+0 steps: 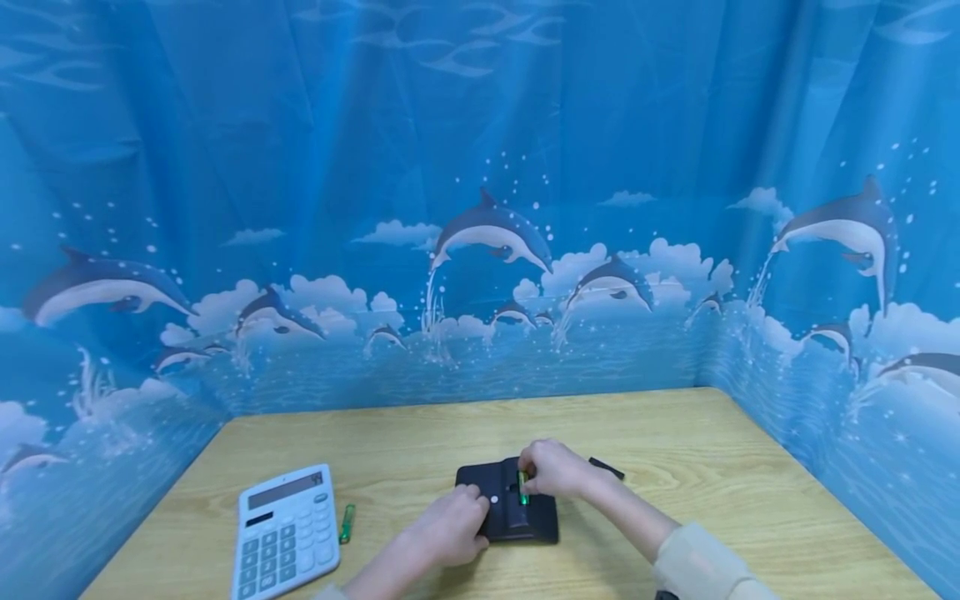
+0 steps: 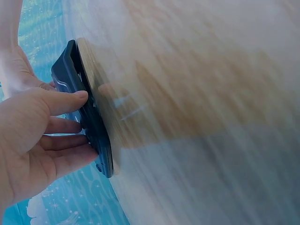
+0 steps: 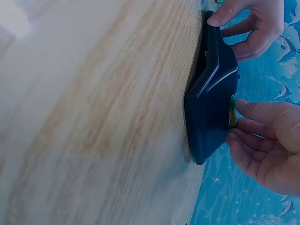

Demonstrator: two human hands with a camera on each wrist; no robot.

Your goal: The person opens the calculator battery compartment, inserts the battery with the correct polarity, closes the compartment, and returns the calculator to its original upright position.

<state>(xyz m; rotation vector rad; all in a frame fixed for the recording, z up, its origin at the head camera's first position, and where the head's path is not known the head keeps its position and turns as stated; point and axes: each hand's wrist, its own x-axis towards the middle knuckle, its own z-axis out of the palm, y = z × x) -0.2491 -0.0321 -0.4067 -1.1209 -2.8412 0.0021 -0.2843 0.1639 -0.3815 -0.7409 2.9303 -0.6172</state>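
Green is glinting between the fingers of the right hand (image 1: 555,468), and yes, thumb and fingertips are pinching a small green battery (image 1: 523,490) right over the recess (image 1: 517,517) in a black device (image 1: 498,515)! Whether the battery is touching the bottom of that recess, the pictures are not telling. Across from it, the left hand (image 1: 456,523) is gripping the device's left side, thumb pressing along the near edge, the other fingers curling about the far face in the left wrist view. The device itself is lying on the desk (image 1: 405,437) in front of the person, a small white spot (image 1: 494,499) showing just left of the recess, and its wedge-like side is showing in the right wrist view.

Moving outward now: a narrow black strip (image 1: 607,468) is resting on the wood just beyond the right forearm, and a pale sleeve (image 1: 705,562) is covering that arm further back. Over to the left, a second green battery (image 1: 347,525) is lying just beside a white calculator (image 1: 288,533), whose keys and display are facing up. Behind it all, a blue curtain (image 1: 375,167) is hanging round the desk, printed dolphins leaping over waves and clouds.
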